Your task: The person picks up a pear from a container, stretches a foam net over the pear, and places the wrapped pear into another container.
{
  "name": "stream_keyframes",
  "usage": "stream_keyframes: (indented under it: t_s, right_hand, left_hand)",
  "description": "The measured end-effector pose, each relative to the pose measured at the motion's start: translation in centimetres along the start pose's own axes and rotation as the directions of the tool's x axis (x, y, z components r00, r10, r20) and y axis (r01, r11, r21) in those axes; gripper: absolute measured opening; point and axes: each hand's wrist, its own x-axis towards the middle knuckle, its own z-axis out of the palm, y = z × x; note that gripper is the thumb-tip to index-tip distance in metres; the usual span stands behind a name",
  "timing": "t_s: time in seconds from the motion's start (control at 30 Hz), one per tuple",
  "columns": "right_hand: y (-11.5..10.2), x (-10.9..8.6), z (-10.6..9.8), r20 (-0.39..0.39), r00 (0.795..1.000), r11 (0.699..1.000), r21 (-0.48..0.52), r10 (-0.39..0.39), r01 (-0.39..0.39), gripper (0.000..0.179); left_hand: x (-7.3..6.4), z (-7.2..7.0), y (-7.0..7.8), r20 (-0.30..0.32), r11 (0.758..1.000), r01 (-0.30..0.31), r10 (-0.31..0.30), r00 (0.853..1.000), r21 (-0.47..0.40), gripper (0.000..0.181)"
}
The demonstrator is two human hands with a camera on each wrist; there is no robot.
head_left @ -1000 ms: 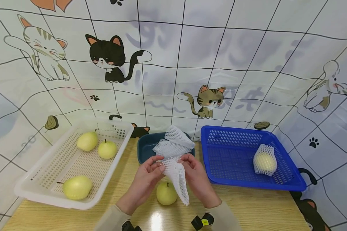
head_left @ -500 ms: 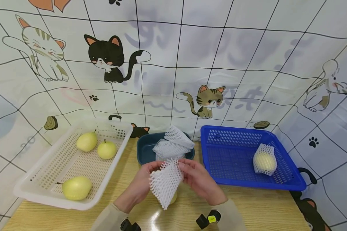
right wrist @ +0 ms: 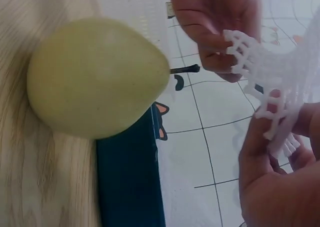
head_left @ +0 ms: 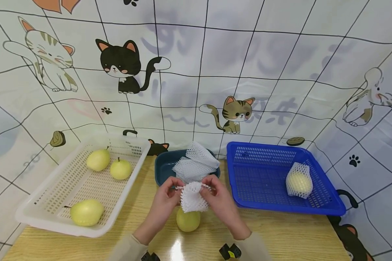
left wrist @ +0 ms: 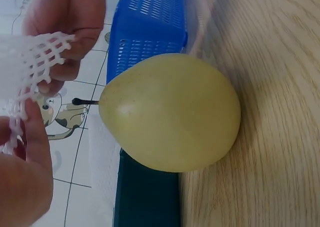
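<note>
A white foam fruit net (head_left: 194, 197) is stretched between both hands above a yellow-green pear (head_left: 188, 220) that stands upright on the table, stem up. My left hand (head_left: 163, 203) pinches one side of the net's rim between thumb and fingers. On the other side, my right hand (head_left: 220, 203) pinches the rim the same way. The wrist views show the net's open mesh edge (left wrist: 47, 57) facing the pear's stem (right wrist: 185, 69), with space between them. Other foam nets (head_left: 196, 165) lie in the dark teal tray (head_left: 163, 170) just behind the hands.
To the left, a white basket (head_left: 112, 217) contains 3 bare pears (head_left: 87, 212). A blue basket (head_left: 287, 209) stands at the right with one net-wrapped pear (head_left: 299, 183) inside. The wooden table (head_left: 281, 239) meets a cat-print sheet (head_left: 189, 72) behind the containers.
The net has been turned from hanging lengthwise, its tip low in front of the pear, to being held by its rim over the pear. Both hands have shifted their grip. The baskets stay put.
</note>
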Motion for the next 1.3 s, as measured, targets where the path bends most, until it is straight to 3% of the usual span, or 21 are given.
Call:
stream_keyframes:
  t_s: [0.13,0.27,0.47,0.67,0.87,1.07,1.3]
  right_hand:
    - [-0.1,-0.3,0.6,-0.100,0.995,0.997,-0.081,-0.026,0.018,0.009]
    - [0.3,-0.6,1.0,-0.134,0.991,0.993,-0.114,-0.006,-0.009,0.011]
    - [1.3,-1.1,1.6,-0.120,0.990,0.992,-0.084,0.081,-0.091,0.010]
    - [2.4,-1.5,2.2,-0.107,0.988,0.993,-0.042,0.109,-0.114,0.012]
    - [3.9,-1.7,2.5,-0.103,0.984,0.988,-0.047,0.145,-0.150,0.014]
    - [4.9,-1.7,2.7,-0.087,0.980,0.983,-0.022,0.180,-0.183,0.020]
    - [5.5,-1.8,2.7,-0.083,0.981,0.983,-0.030,0.176,-0.179,0.021]
  left_hand:
    - [-0.3,0.4,0.0,-0.049,0.999,-0.028,0.029,0.998,0.032,0.015]
    - [-0.8,0.6,0.0,-0.092,0.998,0.001,0.004,0.996,0.056,0.016]
    - [-1.7,0.7,-0.6,-0.139,0.996,0.087,-0.086,0.987,0.001,0.018]
    - [-2.1,0.7,-1.7,-0.170,0.984,0.151,-0.165,0.971,-0.097,0.024]
    - [-2.3,0.5,-2.9,-0.204,0.972,0.214,-0.230,0.952,-0.099,0.025]
    - [-2.2,0.3,-3.8,-0.208,0.962,0.252,-0.269,0.940,-0.105,0.024]
    - [-2.5,0.2,-5.0,-0.212,0.963,0.254,-0.269,0.940,-0.095,0.025]
